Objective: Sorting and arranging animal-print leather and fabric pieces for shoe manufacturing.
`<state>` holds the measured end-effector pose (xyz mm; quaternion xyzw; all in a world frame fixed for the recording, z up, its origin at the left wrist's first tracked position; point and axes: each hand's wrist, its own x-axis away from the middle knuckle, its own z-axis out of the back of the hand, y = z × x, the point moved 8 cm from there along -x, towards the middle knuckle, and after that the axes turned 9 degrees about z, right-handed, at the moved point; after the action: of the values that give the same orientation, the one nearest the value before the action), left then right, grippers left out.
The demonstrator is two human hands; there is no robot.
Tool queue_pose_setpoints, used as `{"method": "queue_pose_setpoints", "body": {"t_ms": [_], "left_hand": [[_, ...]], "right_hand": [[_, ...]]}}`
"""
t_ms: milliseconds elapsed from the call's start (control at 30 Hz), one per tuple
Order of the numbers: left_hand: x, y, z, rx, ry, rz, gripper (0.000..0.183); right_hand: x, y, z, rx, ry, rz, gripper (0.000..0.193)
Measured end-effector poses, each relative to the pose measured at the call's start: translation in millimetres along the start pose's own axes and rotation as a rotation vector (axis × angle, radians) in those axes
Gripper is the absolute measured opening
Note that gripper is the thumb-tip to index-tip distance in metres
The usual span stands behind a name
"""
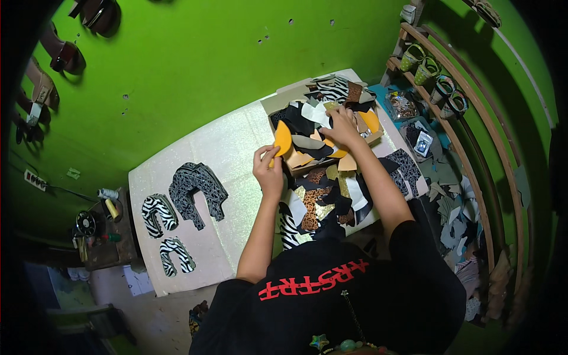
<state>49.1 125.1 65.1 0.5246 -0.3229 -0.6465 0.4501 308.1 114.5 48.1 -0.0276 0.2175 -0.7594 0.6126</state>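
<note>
My left hand (269,168) is closed on a curved orange material piece (283,139), holding it up by its lower end at the near left corner of an open cardboard box (374,137). My right hand (343,127) reaches over the box, its thumb and fingers apart among the scraps; the fingertips are partly hidden. Beside those fingers lies a white piece (315,113). Black, grey, tan, orange and zebra-striped scraps (332,89) fill the box. Leopard-print pieces (313,207) and other cut scraps lie on the table between the box and my body.
On the left of the pale table (242,130) sit a stack of black-and-grey patterned U-shaped pieces (195,186) and two zebra-striped stacks (158,214). A wooden rack (461,112) with small shoes (426,71) stands at right, above piled scraps (452,219). A green wall rises behind.
</note>
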Motion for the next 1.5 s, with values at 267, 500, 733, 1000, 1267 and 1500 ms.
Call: {"method": "queue_pose_setpoints", "body": {"t_ms": [267, 500, 733, 1000, 1267, 1500], "left_hand": [[10, -44, 14, -0.12, -0.001, 0.113, 0.025], [26, -84, 8, -0.165, -0.053, 0.232, 0.025], [31, -103, 3, -0.364, -0.139, 0.335, 0.034], [6, -31, -25, -0.35, -0.089, 0.077, 0.031], [-38, -7, -79, -0.393, -0.26, -0.07, 0.052], [-65, -32, -113, -0.597, -0.485, 0.04, 0.07]], "right_hand": [[-17, 4, -7, 0.13, 0.064, 0.1, 0.035], [-9, 68, 18, -0.207, 0.408, -0.081, 0.02], [20, 77, 44, -0.082, 0.532, -0.319, 0.066], [4, 13, 30, 0.167, 0.217, 0.046, 0.06], [0, 32, -10, 0.178, -0.032, -0.017, 0.052], [-2, 83, -6, -0.011, 0.022, -0.319, 0.036]]}}
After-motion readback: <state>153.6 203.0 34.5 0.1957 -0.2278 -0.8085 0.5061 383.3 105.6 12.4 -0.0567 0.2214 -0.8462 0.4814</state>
